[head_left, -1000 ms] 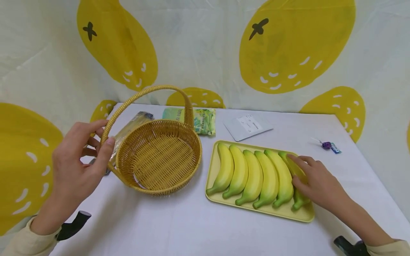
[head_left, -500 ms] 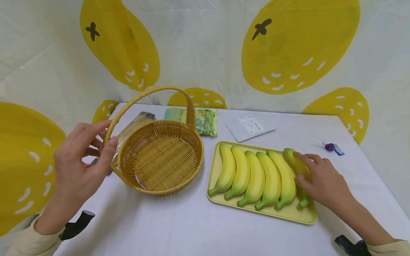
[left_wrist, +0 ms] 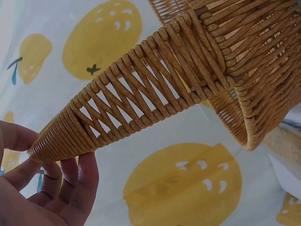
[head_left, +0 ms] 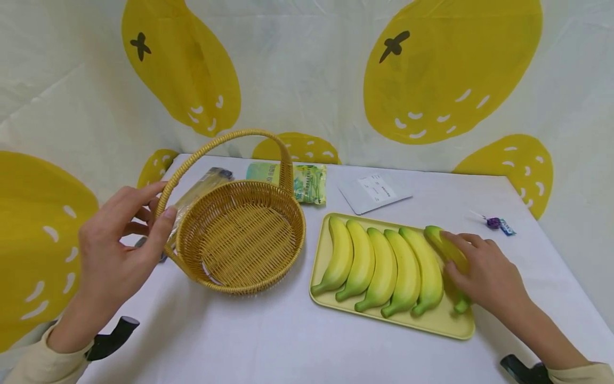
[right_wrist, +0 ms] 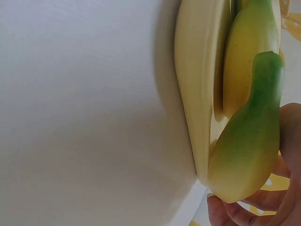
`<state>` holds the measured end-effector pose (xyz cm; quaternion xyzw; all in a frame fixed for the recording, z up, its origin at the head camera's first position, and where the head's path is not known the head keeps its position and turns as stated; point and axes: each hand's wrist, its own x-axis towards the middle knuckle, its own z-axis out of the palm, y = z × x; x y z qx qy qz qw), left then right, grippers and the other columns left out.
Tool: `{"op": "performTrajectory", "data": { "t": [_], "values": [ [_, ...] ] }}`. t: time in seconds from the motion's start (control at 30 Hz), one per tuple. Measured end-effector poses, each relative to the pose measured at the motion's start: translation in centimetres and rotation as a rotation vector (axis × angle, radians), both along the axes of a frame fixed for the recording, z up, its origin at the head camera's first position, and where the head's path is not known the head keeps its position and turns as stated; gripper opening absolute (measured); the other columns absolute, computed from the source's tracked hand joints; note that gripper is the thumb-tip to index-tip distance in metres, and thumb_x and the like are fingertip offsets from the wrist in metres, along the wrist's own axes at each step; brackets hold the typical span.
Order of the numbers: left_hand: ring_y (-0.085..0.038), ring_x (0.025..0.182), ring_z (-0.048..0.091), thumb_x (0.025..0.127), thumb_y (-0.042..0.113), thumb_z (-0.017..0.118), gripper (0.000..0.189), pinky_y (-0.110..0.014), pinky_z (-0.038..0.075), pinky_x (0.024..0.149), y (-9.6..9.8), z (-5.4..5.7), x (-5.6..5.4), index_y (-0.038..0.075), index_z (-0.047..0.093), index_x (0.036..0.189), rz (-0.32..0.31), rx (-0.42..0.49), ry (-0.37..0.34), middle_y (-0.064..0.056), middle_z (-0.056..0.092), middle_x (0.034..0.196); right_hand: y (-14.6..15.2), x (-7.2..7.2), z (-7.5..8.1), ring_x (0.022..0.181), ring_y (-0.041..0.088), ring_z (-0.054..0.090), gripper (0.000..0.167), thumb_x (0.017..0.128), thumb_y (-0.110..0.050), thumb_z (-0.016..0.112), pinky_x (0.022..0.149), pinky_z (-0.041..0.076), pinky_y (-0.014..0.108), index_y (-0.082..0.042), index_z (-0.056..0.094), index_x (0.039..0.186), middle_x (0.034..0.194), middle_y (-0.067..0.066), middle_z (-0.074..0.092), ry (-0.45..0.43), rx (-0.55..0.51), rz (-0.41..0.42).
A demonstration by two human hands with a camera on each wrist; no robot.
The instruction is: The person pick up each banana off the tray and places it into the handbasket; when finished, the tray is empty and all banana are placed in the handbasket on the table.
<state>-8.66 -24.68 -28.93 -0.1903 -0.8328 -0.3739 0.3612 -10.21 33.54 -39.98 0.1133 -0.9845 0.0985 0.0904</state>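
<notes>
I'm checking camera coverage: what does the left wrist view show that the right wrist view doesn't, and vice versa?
Only the left wrist view shows the left-hand grip on the basket handle and part of a brownish packet.

Only the right wrist view shows the right-hand grip on a green-tipped banana, at least one more banana and the yellow tray.

Both show the fruit-print cloth and white table cover; the woven basket is large in the left view, with seemingly just a sliver in the right.

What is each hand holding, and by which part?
Left hand: the basket, by its handle. Right hand: the rightmost banana, by its body.
</notes>
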Motion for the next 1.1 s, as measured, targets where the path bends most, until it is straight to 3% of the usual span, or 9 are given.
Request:
{"op": "performTrajectory", "data": {
  "t": [0.27, 0.5, 0.77, 1.1],
  "values": [
    [-0.001, 0.08, 0.06, 0.09, 0.0, 0.075, 0.038, -0.005, 0.05, 0.072, -0.1, 0.1, 0.1, -0.001, 0.074, 0.128, -0.009, 0.01, -0.012, -0.002, 0.059, 0.088, -0.3, -0.3, 1.4, 0.105, 0.054, 0.056, 0.059, 0.086, -0.014, 0.075, 0.05, 0.053, 0.064, -0.008, 0.061, 0.143, 0.13, 0.031, 0.059, 0.042, -0.011, -0.004],
    [-0.001, 0.078, 0.06, 0.089, -0.002, 0.075, 0.038, -0.006, 0.051, 0.072, -0.3, 0.1, 0.1, -0.002, 0.074, 0.127, -0.014, 0.018, -0.02, -0.001, 0.061, 0.09, -1.4, -0.9, 3.0, 0.108, 0.052, 0.057, 0.058, 0.085, -0.013, 0.074, 0.057, 0.054, 0.068, -0.009, 0.064, 0.142, 0.127, 0.028, 0.062, 0.112, -0.034, 0.054],
    [-0.003, 0.076, 0.06, 0.086, -0.005, 0.077, 0.04, -0.006, 0.051, 0.069, -0.3, 0.2, 0.2, -0.001, 0.074, 0.126, -0.013, 0.034, -0.051, 0.0, 0.064, 0.092, -3.6, -1.6, 5.1, 0.101, 0.046, 0.06, 0.056, 0.085, -0.015, 0.076, 0.05, 0.053, 0.052, -0.013, 0.067, 0.14, 0.126, 0.023, 0.065, 0.156, -0.032, 0.105],
    [-0.004, 0.074, 0.06, 0.086, -0.007, 0.077, 0.037, -0.007, 0.052, 0.068, -0.3, 0.2, 0.2, -0.002, 0.075, 0.123, -0.019, 0.063, -0.061, 0.0, 0.065, 0.093, -7.1, -2.8, 7.1, 0.107, 0.044, 0.058, 0.057, 0.086, -0.015, 0.076, 0.046, 0.052, 0.041, -0.013, 0.066, 0.142, 0.127, 0.022, 0.065, 0.165, -0.013, 0.214]
  ]
}}
